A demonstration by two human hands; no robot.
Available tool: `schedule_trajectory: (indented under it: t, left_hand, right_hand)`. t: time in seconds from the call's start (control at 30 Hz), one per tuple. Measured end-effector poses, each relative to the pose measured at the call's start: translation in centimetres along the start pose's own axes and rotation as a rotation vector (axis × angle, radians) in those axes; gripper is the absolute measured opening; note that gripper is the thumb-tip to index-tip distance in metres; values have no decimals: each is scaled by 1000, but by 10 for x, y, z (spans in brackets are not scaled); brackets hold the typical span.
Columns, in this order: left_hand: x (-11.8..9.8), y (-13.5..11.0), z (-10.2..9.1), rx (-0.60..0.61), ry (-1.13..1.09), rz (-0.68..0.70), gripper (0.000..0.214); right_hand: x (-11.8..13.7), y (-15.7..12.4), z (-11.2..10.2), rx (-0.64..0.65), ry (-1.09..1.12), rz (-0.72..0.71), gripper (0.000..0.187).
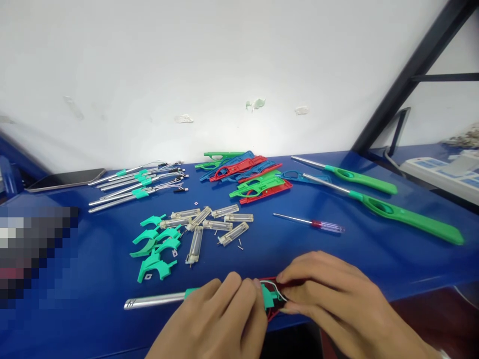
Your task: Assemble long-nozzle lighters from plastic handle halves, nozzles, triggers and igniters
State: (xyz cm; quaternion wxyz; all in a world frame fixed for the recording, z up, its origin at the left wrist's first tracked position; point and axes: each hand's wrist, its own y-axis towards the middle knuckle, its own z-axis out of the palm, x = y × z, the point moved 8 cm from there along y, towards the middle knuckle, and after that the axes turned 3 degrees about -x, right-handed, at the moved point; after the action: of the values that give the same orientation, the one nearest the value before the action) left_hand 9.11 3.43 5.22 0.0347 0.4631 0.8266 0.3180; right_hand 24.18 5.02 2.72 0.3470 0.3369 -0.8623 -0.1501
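A partly assembled stick lighter lies near the table's front edge, its metal tube [155, 301] pointing left. My left hand [220, 319] is closed over its middle, hiding most of the green collar. To the right, my right hand [333, 296] pinches at the lighter's inner parts with the fingertips together; exactly what lies between them is hidden. Between the hands show a green trigger [268, 297], a looped white wire [275, 286] and the edge of a red handle shell [272, 315] underneath. Something black sits beside the right fingertips.
Behind the hands lie green triggers [164, 244], clear fuel tanks [194, 245], small screws [240, 244] and a screwdriver [325, 226]. Farther back are wired metal tubes [119, 199], coloured handle shells [258, 184] and two green lighters [411, 219]. A dark tray [67, 179] stands back left.
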Motion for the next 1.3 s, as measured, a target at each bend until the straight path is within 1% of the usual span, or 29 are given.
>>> schedule_trajectory:
  t: [0.03,0.1,0.2,0.27,0.43,0.57,0.7,0.97,1.23,1.3]
  left_hand:
    - [0,-1,0,-4,3,5,50]
    - [-1,-2,-4,-68,-2,24,47]
    - [3,-1,-6,-69,-18,7,35]
    - [4,3,-7,-57,-43,4,32]
    - [11,11,-10,-29,-135,-39,49]
    - [12,12,-11,-44,-130,-46,54]
    - [11,11,-10,-66,-119,-57,54]
    - [11,10,-11,-106,-153,-52,59]
    - [12,8,-13,-99,-131,-58,54]
    - [12,9,-12,-86,-155,-64,56]
  right_hand:
    - [1,-1,0,-21,-13,-10,11]
    - [2,-2,1,-64,-38,-21,6]
    - [3,-2,1,-110,-57,-30,5]
    - [3,-3,0,-131,-63,-39,6]
    - [5,-2,-2,-144,-60,-59,5]
    - [3,-2,-1,-147,-79,-60,6]
    - [2,-1,1,-165,-92,-47,6]
    - [3,-1,1,-139,-27,-42,4]
    - [4,-2,-1,-160,-33,-44,2]
    - [5,-1,-3,-178,-58,-53,8]
